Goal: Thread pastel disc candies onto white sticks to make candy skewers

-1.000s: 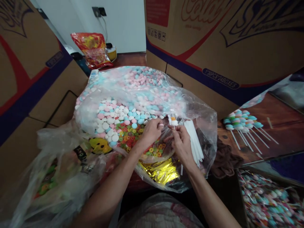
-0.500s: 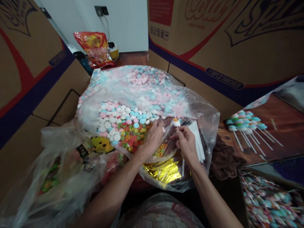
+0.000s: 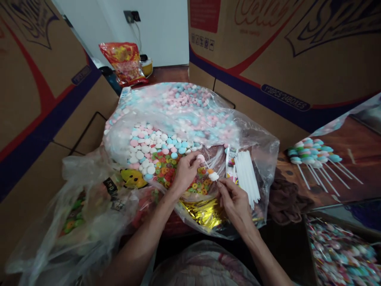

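Note:
My left hand [image 3: 187,171] pinches a pale pink marshmallow [image 3: 201,159] between thumb and fingertips, above the open candy bag. My right hand [image 3: 236,199] grips a white lollipop stick low down, its fingers closed. On that stick sit white marshmallow pieces [image 3: 214,176] and an orange gummy ring [image 3: 210,171]. The stick's upper end points toward the pink marshmallow; whether they touch I cannot tell. Beneath my hands lie colourful gummy rings [image 3: 166,174], loose white, pink and blue marshmallows [image 3: 143,153] and gold twist ties [image 3: 205,212]. White sticks [image 3: 248,178] lie beside my right hand.
Large cardboard boxes [image 3: 253,71] stand behind, left and right. Skewered marshmallow sticks [image 3: 315,155] lie on the table at right, above a box of wrapped candies [image 3: 342,250]. A brown cloth [image 3: 285,198], a red snack bag [image 3: 126,63] and a clear plastic bag [image 3: 89,214] are around.
My left hand has lifted a pink marshmallow from the pile. My right hand has moved slightly down, tilting the loaded stick leftward toward it. The view has shifted a little.

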Demonstrator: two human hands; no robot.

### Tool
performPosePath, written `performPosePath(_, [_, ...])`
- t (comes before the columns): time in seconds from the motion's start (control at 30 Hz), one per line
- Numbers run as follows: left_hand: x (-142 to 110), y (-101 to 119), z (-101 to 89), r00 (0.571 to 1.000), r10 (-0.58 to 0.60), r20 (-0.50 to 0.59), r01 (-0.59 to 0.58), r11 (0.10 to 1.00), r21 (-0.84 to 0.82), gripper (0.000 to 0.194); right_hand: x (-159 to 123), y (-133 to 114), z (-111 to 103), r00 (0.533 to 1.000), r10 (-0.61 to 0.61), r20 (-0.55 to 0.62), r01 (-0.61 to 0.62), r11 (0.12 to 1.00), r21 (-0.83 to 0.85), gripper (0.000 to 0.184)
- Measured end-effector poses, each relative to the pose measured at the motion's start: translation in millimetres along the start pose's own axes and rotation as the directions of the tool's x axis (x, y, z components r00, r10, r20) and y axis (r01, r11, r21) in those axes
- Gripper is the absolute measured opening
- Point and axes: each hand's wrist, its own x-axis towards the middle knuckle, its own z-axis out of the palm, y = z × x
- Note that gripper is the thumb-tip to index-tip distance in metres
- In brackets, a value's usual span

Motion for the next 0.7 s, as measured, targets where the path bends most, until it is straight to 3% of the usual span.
performPosePath(0.43, [-12, 0, -1.6, 0.994, 0.035, -0.101, -0.025, 0.995, 0.099, 0.031, 4, -9, 7, 0.995, -0.099, 0.018, 0.101, 0.974, -0.204, 0.028])
performPosePath(0.6, [-18, 7, -0.8, 0.982, 0.156, -0.105, -0.124, 0.957, 0.260, 0.026, 7, -17, 9, 0.996, -0.068, 0.056, 0.079, 0.969, -0.235, 0.027])
performPosePath(0.7, [-23, 12, 0.5, 0.968, 0.229, -0.107, -0.172, 0.908, 0.382, 0.027, 9, -21, 11, 0.996, -0.016, 0.089, 0.030, 0.986, -0.164, 0.028])
